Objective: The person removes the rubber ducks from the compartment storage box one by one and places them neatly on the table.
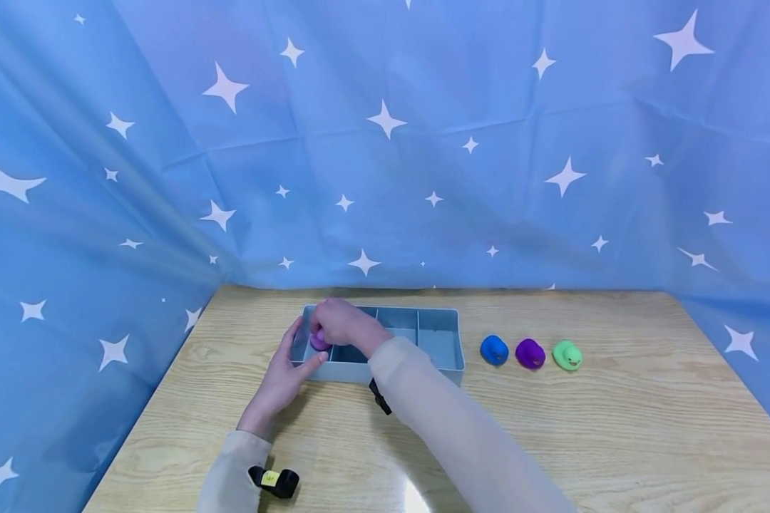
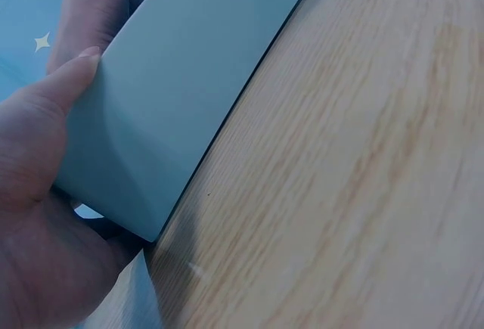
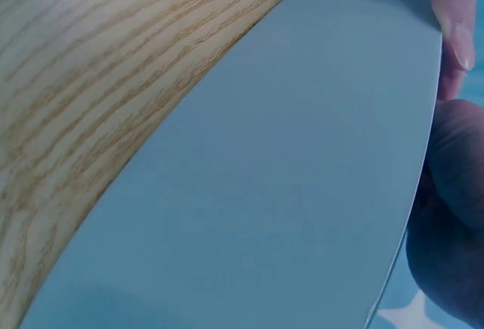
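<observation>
A grey-blue divided box [image 1: 439, 340] lies lengthwise on the table. My left hand [image 1: 282, 377] grips its left end, with the thumb on the front rim and the fingers along the left side; the left wrist view shows that thumb [image 2: 72, 79] at the rim's edge. Reaching over the front wall, my right hand [image 1: 341, 324] holds a light purple rubber duck [image 1: 320, 340] inside a compartment near the left end. Fingers hide much of this duck. In the right wrist view the box wall [image 3: 265, 147] covers the duck, and part of the right hand [image 3: 454, 185] shows past the rim.
To the right of the box stand a blue rubber duck [image 1: 494, 350], a purple one [image 1: 530, 354] and a green one [image 1: 567, 355] in a row on the wooden table [image 1: 616, 427]. A blue star-patterned cloth [image 1: 423, 164] hangs behind and at the sides.
</observation>
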Tool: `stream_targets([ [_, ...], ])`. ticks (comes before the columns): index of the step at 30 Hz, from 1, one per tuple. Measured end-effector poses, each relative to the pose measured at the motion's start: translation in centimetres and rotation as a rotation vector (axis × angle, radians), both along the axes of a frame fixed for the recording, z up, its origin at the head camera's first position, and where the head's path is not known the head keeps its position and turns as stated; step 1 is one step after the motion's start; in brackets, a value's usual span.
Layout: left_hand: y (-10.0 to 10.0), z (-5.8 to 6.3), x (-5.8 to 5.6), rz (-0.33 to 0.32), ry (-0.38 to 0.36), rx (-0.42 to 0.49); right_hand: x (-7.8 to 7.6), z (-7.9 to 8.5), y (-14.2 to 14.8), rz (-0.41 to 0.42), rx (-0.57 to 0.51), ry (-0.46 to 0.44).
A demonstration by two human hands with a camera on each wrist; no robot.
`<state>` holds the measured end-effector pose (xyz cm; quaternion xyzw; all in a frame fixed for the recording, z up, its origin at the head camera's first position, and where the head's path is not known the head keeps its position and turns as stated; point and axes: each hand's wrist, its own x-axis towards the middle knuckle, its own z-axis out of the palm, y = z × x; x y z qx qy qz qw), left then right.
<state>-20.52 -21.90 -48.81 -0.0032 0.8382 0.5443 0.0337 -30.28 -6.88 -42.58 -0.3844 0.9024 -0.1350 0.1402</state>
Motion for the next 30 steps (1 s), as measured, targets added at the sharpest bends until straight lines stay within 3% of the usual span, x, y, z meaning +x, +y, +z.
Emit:
stream_targets([
  [16,0.1,0.0,0.1,-0.005,-0.005,-0.002,0.3,-0.5,1.3,0.069,-0.228,-0.093],
  [30,0.0,-0.1,0.1,-0.02,0.024,-0.006,0.8,-0.7,1.7,-0.067,-0.401,-0.187],
])
